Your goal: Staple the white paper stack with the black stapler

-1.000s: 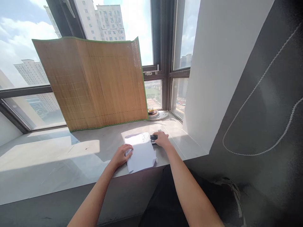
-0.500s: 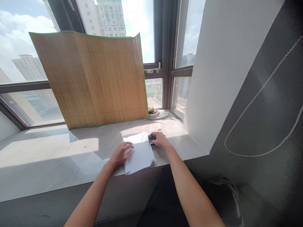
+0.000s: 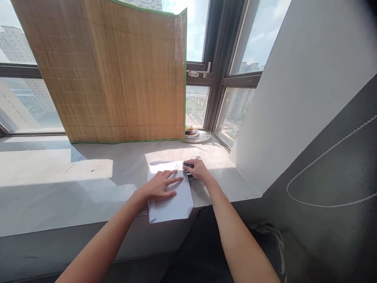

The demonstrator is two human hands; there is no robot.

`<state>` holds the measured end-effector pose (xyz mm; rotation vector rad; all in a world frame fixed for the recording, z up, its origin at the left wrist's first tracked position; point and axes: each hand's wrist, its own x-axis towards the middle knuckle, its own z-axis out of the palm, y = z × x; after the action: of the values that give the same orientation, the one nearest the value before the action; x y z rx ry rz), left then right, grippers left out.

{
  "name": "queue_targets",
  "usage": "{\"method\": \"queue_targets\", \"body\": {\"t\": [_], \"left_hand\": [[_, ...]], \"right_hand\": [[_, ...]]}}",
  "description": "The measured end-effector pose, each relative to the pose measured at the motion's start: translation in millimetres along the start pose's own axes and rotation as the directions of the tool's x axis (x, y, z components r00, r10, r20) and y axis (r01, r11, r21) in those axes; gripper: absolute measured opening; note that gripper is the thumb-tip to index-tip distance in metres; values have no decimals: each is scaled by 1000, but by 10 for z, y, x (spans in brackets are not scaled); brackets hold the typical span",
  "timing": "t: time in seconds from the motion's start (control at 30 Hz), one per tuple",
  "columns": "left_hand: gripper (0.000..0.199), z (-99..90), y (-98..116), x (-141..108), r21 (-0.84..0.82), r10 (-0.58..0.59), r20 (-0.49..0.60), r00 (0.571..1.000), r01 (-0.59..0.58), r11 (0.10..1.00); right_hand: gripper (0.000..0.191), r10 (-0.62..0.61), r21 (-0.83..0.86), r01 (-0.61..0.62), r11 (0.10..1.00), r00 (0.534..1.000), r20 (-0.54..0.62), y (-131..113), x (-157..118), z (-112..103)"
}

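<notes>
White sheets of paper (image 3: 173, 208) lie on the windowsill and stick out a little over its front edge. Dark handwriting shows near their upper right. My left hand (image 3: 163, 183) rests flat on the sheets, fingers spread and pointing right. At the right edge of the paper, my right hand (image 3: 198, 169) is closed around a small black stapler (image 3: 187, 165), whose front end meets the paper's edge. Most of the stapler's body is hidden under my fingers. Small staple strips (image 3: 198, 157) lie just beyond that hand.
A bamboo mat (image 3: 126, 78) with green edging leans against the window behind the paper. Stacked plates (image 3: 196, 136) stand in the sill's corner. On the right a white wall (image 3: 279, 118) rises, and a beaded cord (image 3: 312, 205) hangs in a loop.
My left hand has slid right and up across the paper, its fingers now spread flat. The stapler has come to the paper's right edge. The view has tilted down and closer.
</notes>
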<state>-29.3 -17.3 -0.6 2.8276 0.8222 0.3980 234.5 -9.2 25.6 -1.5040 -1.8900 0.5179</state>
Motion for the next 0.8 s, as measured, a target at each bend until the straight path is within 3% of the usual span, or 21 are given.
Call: {"method": "queue_targets", "body": {"t": [0.23,0.4,0.67,0.8], "left_hand": [[54,38,36,57,-143,-59,-91,994,45,989],[60,82,17,80,-106,-12,-25,1000,9,994],[68,-14,68,104,-26,-3,140,990,6,1000],[69,-25,74,117,8,-7,144,990,5,1000]], "right_hand": [[45,-205,103,200,974,978,43,42,-10,-144],[26,-317,157,308,938,948,34,147,-50,-183],[27,-478,109,492,864,868,-132,370,-69,-56],[29,-484,87,498,863,864,-138,338,-66,-22]]}}
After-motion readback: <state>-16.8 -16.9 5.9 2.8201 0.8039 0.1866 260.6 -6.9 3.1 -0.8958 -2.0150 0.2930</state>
